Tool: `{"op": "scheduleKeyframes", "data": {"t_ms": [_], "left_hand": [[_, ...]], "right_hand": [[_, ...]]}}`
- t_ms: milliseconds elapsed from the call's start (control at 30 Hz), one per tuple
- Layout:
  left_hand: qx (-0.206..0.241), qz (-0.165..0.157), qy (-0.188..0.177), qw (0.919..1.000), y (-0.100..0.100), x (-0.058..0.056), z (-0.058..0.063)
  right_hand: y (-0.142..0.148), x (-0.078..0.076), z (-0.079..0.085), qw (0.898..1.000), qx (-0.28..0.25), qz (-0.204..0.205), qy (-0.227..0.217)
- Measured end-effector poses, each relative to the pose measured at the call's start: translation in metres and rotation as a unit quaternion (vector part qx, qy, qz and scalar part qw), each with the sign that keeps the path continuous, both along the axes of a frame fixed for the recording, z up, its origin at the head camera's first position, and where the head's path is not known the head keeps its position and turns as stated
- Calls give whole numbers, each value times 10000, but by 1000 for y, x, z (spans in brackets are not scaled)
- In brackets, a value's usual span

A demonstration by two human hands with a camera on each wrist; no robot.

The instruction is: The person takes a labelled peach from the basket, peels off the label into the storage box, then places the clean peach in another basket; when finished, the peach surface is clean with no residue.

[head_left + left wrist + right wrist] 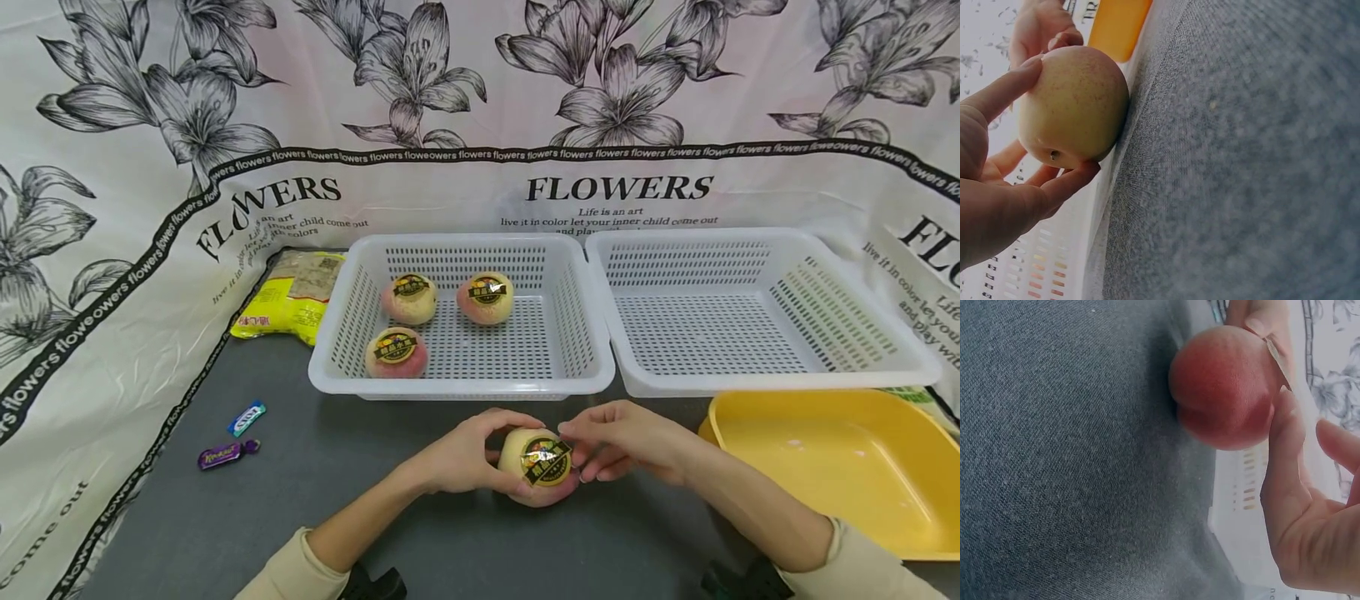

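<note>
The sleeves are plain cream cloth, the left cuff [303, 560] and right cuff [828, 550] both smooth-edged and ending on the forearm. Angular black gear [375, 583] sits beside each cuff. Each hand [472, 457] is bare.

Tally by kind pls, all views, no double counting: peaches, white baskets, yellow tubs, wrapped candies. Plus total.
Peaches: 4
White baskets: 2
Yellow tub: 1
Wrapped candies: 2
Total: 9
</note>
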State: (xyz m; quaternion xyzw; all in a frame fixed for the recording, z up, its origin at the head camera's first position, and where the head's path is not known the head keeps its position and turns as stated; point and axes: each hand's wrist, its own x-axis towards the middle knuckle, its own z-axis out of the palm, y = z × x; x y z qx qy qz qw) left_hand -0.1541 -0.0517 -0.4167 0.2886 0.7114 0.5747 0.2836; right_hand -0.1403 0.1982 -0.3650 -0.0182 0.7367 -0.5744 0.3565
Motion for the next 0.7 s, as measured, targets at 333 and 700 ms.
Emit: {"op": "scheduleKeyframes", "data": {"t_ms": [333,700], "left_hand": [[-26,-32,147,9999,0,0,0],[-230,3,97,9997,-1,2,3]], "right_hand": [[-4,-7,3,9991,259,316,-111],[-6,-1,14,9963,316,355,715]]}}
